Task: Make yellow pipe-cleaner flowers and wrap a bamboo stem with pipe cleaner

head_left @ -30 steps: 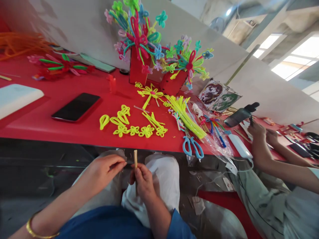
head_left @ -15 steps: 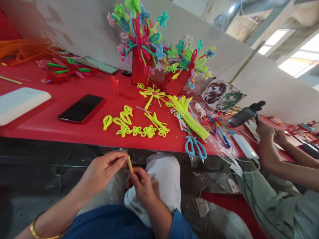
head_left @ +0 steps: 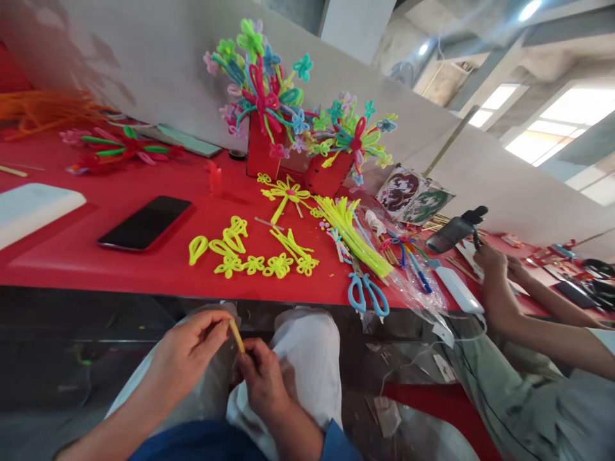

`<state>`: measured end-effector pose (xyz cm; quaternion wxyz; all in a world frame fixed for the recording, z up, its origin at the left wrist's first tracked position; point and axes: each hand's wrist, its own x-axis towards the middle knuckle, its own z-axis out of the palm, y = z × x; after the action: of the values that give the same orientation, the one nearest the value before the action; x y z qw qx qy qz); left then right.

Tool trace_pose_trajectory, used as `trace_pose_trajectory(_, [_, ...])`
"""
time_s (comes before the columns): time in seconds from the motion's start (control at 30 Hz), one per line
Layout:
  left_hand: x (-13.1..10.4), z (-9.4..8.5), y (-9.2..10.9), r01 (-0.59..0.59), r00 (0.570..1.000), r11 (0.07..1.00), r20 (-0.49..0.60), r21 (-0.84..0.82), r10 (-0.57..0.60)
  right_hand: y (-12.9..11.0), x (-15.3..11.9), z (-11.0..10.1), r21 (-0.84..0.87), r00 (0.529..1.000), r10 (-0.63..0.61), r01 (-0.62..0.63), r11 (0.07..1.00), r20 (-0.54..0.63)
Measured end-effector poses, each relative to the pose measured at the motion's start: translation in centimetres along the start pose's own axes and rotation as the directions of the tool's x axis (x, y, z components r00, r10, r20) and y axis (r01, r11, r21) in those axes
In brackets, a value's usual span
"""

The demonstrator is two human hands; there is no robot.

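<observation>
A short tan stick (head_left: pixel 236 335) is held over my lap, below the table's front edge. My left hand (head_left: pixel 192 349) pinches its upper end between thumb and fingers. Around the lower end, my right hand (head_left: pixel 264 376) is closed. On the red table (head_left: pixel 120 266) in front of them lie yellow fuzzy flowers (head_left: pixel 278 264), a yellow loop (head_left: pixel 197 250) and a larger yellow flower (head_left: pixel 288 192) with a pink centre. A bundle of yellow fuzzy stems (head_left: pixel 360 240) rests beside blue-handled scissors (head_left: pixel 368 294).
To the left are a black phone (head_left: pixel 145 223) and a white case (head_left: pixel 36 208). Colourful flower bouquets stand in red boxes (head_left: pixel 329 174) at the back. On the right, a co-worker's hands (head_left: pixel 492 261) work near a dark bottle (head_left: pixel 451 234).
The view has shifted, so the table's things appear slightly further left and lower. Both my hands still hold the stick, in nearly the same pose.
</observation>
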<state>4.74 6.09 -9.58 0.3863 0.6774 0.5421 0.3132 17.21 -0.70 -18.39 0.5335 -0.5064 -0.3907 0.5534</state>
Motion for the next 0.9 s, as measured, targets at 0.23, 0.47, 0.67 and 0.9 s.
trace_pose_trajectory(0.23, [0.0,-0.1,-0.4,0.054,0.999,0.992,0.008,-0.117,-0.054,0.4,0.3,0.4,0.063,0.999,-0.05,0.05,0.997,-0.003])
trace_pose_trajectory(0.47, [0.3,-0.2,-0.2,0.016,0.999,0.996,0.049,-0.082,-0.012,0.6,0.4,0.7,0.133,0.997,-0.079,0.078,0.988,0.001])
trace_pose_trajectory(0.67, [0.0,0.2,-0.1,0.163,0.987,0.945,0.059,-0.284,-0.153,-0.3,0.5,1.0,0.221,1.0,-0.003,0.001,0.975,0.009])
trace_pose_trajectory(0.9, [-0.5,0.6,-0.1,-0.017,0.983,0.993,-0.183,-0.114,-0.004,1.2,1.1,1.5,0.375,0.996,0.057,-0.029,0.926,-0.066])
